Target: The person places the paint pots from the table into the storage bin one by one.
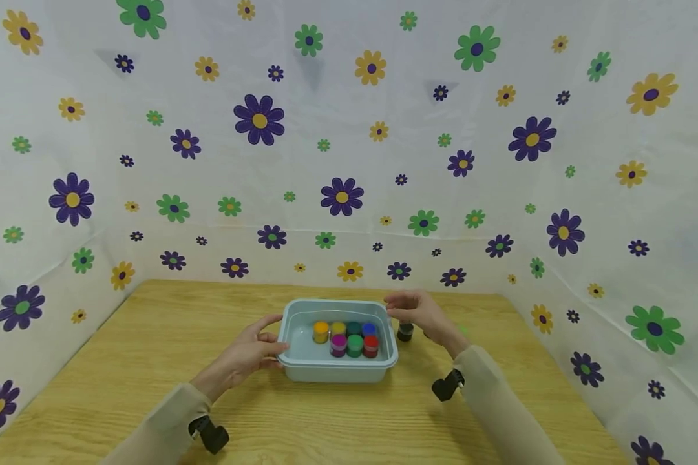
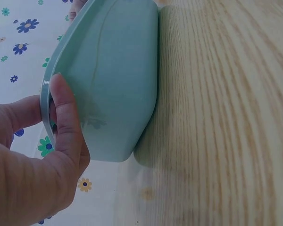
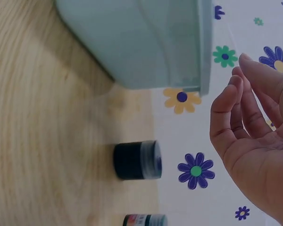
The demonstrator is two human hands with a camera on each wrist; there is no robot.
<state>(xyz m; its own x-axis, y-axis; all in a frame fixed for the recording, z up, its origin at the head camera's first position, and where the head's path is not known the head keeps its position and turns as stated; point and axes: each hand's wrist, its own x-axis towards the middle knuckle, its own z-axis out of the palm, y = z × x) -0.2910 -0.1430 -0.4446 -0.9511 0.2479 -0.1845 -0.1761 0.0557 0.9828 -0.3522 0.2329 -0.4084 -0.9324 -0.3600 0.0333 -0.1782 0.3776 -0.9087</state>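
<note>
The head view shows a pale blue tub [image 1: 337, 374] standing upright on the wood-grain table [image 1: 314, 426]. The left hand [image 1: 250, 355] grips the rim at the tub's nine o'clock, thumb and fingers on either side of its edge with little gap, as the left wrist view confirms. The right hand [image 1: 421, 314] is raised at the tub's two o'clock; in the right wrist view its fingers curve loosely towards the thumb, partly open, with nothing in their hold, and stand clear of the tub's wall.

Seven small jars sit in the tub, mostly towards three o'clock. The back row runs from an orange jar [image 1: 321, 332] through a yellow jar [image 1: 338, 329] and a dark green jar [image 1: 353, 330] to a blue jar [image 1: 369, 330]; in front are a purple jar [image 1: 338, 346], a green jar [image 1: 355, 346] and a red jar [image 1: 370, 347]. A black jar [image 1: 405, 332] stands on the table just outside, at the tub's three o'clock. The right wrist view shows a labelled jar [image 3: 145, 220] at six o'clock from it, cut off by the frame. A flower-patterned cloth [image 1: 349, 155] hangs at twelve o'clock.
</note>
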